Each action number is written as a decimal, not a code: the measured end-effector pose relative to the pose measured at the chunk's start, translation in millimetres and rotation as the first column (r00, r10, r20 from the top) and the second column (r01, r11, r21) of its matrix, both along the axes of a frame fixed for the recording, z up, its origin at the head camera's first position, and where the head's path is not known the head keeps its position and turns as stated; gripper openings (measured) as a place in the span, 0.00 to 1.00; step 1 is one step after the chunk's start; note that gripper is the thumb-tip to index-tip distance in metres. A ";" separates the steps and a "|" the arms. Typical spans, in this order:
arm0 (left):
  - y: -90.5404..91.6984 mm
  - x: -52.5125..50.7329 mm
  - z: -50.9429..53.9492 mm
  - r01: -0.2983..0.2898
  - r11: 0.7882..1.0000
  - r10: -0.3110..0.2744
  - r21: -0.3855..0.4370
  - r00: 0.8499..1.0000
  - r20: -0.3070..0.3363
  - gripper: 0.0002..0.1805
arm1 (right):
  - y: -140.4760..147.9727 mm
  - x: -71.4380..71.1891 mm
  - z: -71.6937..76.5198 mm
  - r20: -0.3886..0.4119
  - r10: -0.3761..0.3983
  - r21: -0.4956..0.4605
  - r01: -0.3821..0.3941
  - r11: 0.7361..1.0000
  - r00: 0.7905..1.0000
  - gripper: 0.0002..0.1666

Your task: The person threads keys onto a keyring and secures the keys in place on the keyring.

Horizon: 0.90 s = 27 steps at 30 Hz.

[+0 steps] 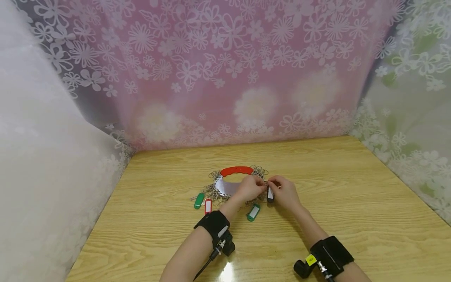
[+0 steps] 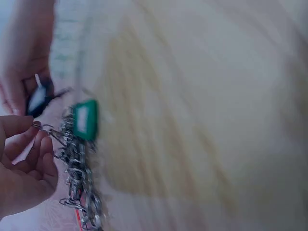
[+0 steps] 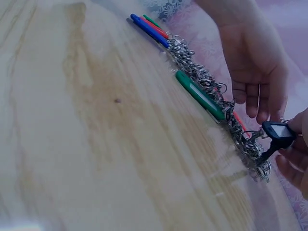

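Observation:
A silver metal plate [image 1: 225, 187] with a red handle [image 1: 237, 170] lies on the table, its edge crowded with small key rings and chains [image 3: 192, 65]. My left hand [image 1: 251, 188] is over the plate's right side, and thumb and fingertips pinch a small metal ring [image 2: 37, 125]. Just right of it, my right hand [image 1: 285, 192] pinches a black key tag [image 1: 270, 194] with a white label near its ring end. The two hands' fingertips almost meet. A green key tag [image 1: 253, 212] hangs from the plate's front edge, below the left hand.
At the plate's front left lie another green key tag [image 1: 199, 201] and a red key tag [image 1: 208, 206]. A blue tag [image 3: 149, 30] shows in the right wrist view. The wood-grain table [image 1: 169, 235] ends at floral curtains [image 1: 225, 78] behind and at both sides.

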<state>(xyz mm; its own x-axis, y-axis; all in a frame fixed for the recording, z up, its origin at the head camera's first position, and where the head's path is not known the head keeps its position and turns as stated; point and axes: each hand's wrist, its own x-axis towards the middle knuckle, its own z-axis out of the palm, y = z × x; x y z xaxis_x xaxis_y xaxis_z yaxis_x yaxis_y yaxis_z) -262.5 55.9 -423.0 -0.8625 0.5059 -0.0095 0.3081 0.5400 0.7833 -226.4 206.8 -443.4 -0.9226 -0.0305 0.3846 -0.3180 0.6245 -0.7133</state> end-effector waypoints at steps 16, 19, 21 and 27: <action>1.1 1.2 1.9 -0.018 1.000 0.018 -0.005 1.000 -0.019 0.12 | 2.5 0.1 -0.9 0.014 0.039 0.011 -0.040 0.999 0.999 0.06; 0.5 0.8 0.6 -0.029 0.999 0.029 0.027 0.999 0.021 0.13 | 2.0 0.2 -2.5 -0.033 0.046 0.042 -0.045 0.998 0.998 0.05; 0.6 0.9 -0.3 -0.038 0.998 0.036 0.043 0.998 0.048 0.13 | 1.8 0.2 -3.8 -0.060 0.049 0.071 -0.045 0.996 0.997 0.04; 0.8 0.5 1.3 -0.054 0.992 0.041 0.111 0.992 0.121 0.13 | 2.2 0.9 -5.2 -0.166 0.076 0.146 -0.051 0.988 0.983 0.03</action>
<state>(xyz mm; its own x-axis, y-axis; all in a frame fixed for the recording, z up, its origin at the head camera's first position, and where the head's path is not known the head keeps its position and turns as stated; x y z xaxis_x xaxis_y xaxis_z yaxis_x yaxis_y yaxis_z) -262.0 56.7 -421.7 -0.8819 0.4680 -0.0577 0.1856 0.4570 0.8699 -225.5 209.0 -448.7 -0.8382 -0.1515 0.5239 -0.4696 0.6891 -0.5520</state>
